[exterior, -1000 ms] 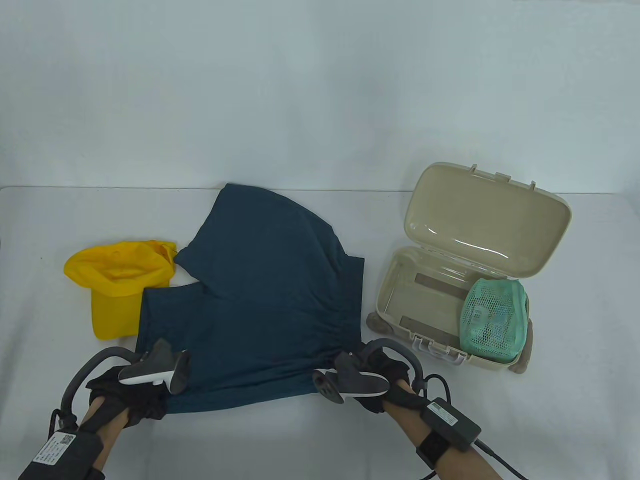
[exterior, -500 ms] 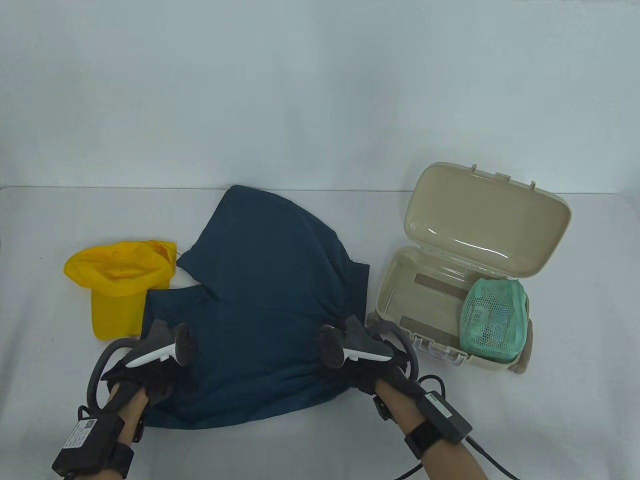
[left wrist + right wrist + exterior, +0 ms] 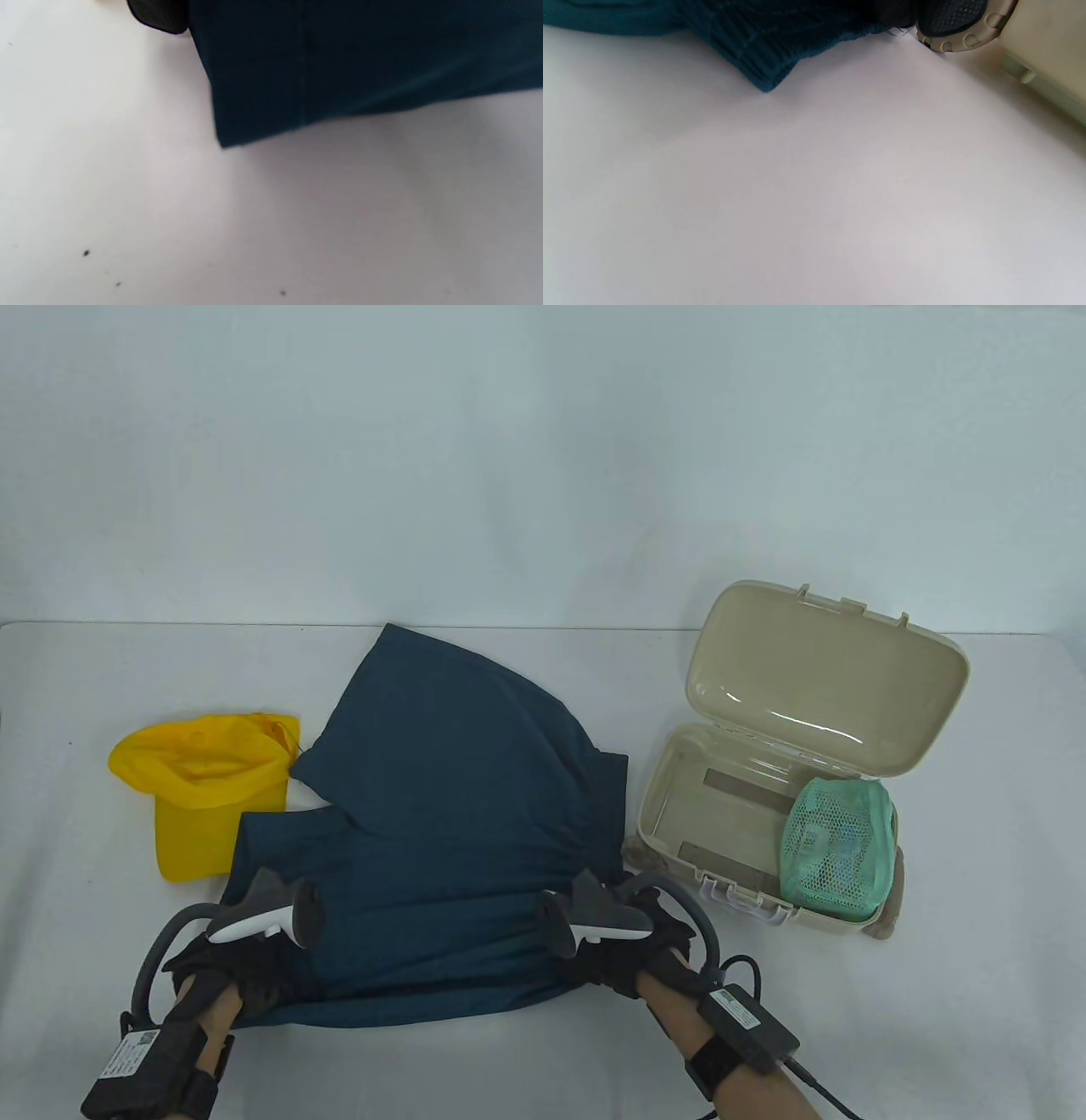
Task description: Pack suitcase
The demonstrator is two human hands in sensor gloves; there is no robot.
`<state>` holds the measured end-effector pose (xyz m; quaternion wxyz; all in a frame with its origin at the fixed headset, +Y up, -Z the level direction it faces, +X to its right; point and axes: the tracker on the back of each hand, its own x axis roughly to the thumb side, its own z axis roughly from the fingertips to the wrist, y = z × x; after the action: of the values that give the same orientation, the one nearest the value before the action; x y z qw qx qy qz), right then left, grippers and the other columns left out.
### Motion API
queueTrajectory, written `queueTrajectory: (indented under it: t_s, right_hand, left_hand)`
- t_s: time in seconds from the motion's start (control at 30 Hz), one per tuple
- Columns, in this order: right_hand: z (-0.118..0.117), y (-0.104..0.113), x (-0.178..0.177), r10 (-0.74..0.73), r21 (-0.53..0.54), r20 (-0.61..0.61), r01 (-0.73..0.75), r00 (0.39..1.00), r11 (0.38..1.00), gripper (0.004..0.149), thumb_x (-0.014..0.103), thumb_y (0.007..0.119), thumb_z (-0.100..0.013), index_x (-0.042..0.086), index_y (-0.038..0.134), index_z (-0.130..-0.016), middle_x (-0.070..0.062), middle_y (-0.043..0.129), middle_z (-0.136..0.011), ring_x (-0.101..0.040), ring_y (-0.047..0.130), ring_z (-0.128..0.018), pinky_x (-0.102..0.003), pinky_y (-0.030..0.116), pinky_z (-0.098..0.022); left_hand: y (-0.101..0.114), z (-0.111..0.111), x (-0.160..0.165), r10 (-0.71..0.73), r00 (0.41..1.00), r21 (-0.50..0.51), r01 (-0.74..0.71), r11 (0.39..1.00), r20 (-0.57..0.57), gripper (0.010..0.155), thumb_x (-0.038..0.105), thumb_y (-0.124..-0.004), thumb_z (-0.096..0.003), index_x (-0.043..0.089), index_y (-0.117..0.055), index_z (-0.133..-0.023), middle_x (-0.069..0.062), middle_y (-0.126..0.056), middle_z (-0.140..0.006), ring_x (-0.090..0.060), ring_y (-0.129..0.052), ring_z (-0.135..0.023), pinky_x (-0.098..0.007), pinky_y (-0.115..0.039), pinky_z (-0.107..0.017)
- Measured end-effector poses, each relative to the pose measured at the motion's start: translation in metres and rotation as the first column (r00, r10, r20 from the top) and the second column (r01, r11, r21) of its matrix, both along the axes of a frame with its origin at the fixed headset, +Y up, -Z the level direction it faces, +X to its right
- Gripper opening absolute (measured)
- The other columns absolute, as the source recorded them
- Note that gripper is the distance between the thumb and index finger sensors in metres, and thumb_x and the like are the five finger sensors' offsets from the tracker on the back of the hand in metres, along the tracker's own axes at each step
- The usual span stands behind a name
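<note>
Dark blue shorts [image 3: 441, 814] lie spread on the white table, one leg folded over at the back. My left hand [image 3: 233, 971] grips their near left corner, and the right hand [image 3: 628, 954] grips the bunched waistband corner at the near right. The left wrist view shows the shorts' hem corner [image 3: 339, 63] hanging just above the table beside a gloved finger [image 3: 159, 15]. The right wrist view shows the ribbed waistband corner [image 3: 763, 51]. The beige suitcase [image 3: 670, 780] stands open at the right with a green mesh bag [image 3: 840, 840] inside.
A yellow hat [image 3: 199, 797] lies left of the shorts, touching their edge. The suitcase lid [image 3: 831, 678] stands up at the back. A suitcase wheel [image 3: 963, 25] sits close to my right hand. Bare table runs along the front edge.
Both hands went forward with the shorts' near edge, then drew it back toward me. The near edge now lies lower and straighter, and the fabric has shifted slightly left.
</note>
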<state>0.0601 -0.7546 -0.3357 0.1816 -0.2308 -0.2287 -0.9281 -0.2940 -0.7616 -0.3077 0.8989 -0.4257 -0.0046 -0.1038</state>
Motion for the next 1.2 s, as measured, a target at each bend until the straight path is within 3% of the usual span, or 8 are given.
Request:
queueTrajectory:
  t_s: [0.13,0.27,0.47,0.63,0.83,0.9,1.0,1.2]
  right_hand:
    - [-0.01,0.019,0.003,-0.133,0.012,0.028,0.133,0.991,0.991,0.094,0.071,0.055,-0.044,0.01,0.036,-0.112,-0.021,0.043,-0.118,-0.047,0.06,-0.105,-0.06,0.06,-0.071]
    - [-0.033,0.045,0.002,-0.355,0.042,0.121,0.352,0.927,0.935,0.093,0.07,0.055,-0.045,0.009,0.035,-0.113,-0.022,0.041,-0.118,-0.049,0.057,-0.106,-0.06,0.059,-0.072]
    - [-0.078,0.059,-0.016,-0.344,0.084,0.228,0.333,0.911,0.939,0.094,0.07,0.055,-0.045,0.008,0.031,-0.113,-0.023,0.036,-0.118,-0.051,0.05,-0.107,-0.062,0.054,-0.073]
    - [-0.114,0.049,-0.024,-0.336,0.109,0.358,0.319,0.871,0.942,0.094,0.069,0.055,-0.045,0.009,0.029,-0.112,-0.021,0.033,-0.119,-0.051,0.044,-0.107,-0.062,0.05,-0.074]
    - [-0.128,0.03,-0.025,-0.276,0.063,0.434,0.276,0.858,0.959,0.096,0.071,0.054,-0.044,0.008,0.026,-0.112,-0.022,0.03,-0.118,-0.052,0.041,-0.107,-0.063,0.048,-0.074]
    - [-0.13,0.022,-0.026,-0.303,0.043,0.469,0.321,0.83,0.946,0.097,0.07,0.054,-0.044,0.007,0.026,-0.112,-0.023,0.029,-0.118,-0.053,0.04,-0.107,-0.063,0.048,-0.074]
    - [-0.135,0.006,-0.025,-0.21,0.005,0.473,0.236,0.855,0.972,0.097,0.071,0.054,-0.044,0.007,0.026,-0.112,-0.024,0.03,-0.117,-0.053,0.041,-0.106,-0.064,0.046,-0.074]
    - [-0.139,-0.006,-0.022,-0.171,0.015,0.471,0.186,0.865,0.982,0.095,0.071,0.054,-0.043,0.01,0.026,-0.111,-0.022,0.028,-0.117,-0.051,0.037,-0.107,-0.064,0.044,-0.074]
  left_hand:
    - [0.019,-0.01,0.0,0.117,0.993,0.056,-0.117,0.992,0.003,0.106,0.072,-0.065,-0.0392,0.026,-0.002,-0.111,-0.019,-0.015,-0.123,-0.051,-0.032,-0.113,-0.063,-0.049,-0.079]
    - [0.042,-0.037,0.005,0.232,0.973,0.172,-0.226,0.959,-0.014,0.103,0.072,-0.064,-0.0402,0.028,-0.004,-0.111,-0.015,-0.015,-0.123,-0.048,-0.029,-0.114,-0.062,-0.047,-0.08]
    - [0.053,-0.089,0.029,0.232,0.973,0.316,-0.221,0.923,0.004,0.103,0.073,-0.063,-0.0396,0.03,-0.001,-0.11,-0.012,-0.008,-0.122,-0.046,-0.016,-0.113,-0.062,-0.039,-0.081]
    - [0.035,-0.119,0.056,0.214,0.977,0.352,-0.209,0.912,0.026,0.101,0.073,-0.061,-0.0395,0.031,-0.002,-0.11,-0.01,-0.007,-0.122,-0.042,-0.007,-0.112,-0.063,-0.031,-0.081]
    - [0.009,-0.142,0.067,0.259,0.966,0.319,-0.244,0.916,-0.005,0.1,0.073,-0.06,-0.0392,0.031,-0.003,-0.11,-0.009,-0.009,-0.122,-0.042,-0.01,-0.112,-0.061,-0.033,-0.081]
    - [-0.001,-0.145,0.064,0.259,0.965,0.288,-0.241,0.927,-0.026,0.1,0.074,-0.06,-0.0393,0.031,-0.003,-0.11,-0.01,-0.01,-0.122,-0.042,-0.013,-0.112,-0.061,-0.033,-0.081]
    - [-0.01,-0.143,0.061,0.227,0.974,0.253,-0.214,0.944,-0.024,0.098,0.073,-0.06,-0.0397,0.03,-0.007,-0.11,-0.008,-0.009,-0.12,-0.041,-0.016,-0.112,-0.061,-0.032,-0.08]
    - [-0.008,-0.139,0.053,0.143,0.99,0.238,-0.137,0.961,-0.011,0.097,0.074,-0.059,-0.0402,0.029,-0.01,-0.111,-0.009,-0.012,-0.12,-0.044,-0.023,-0.111,-0.064,-0.036,-0.079]
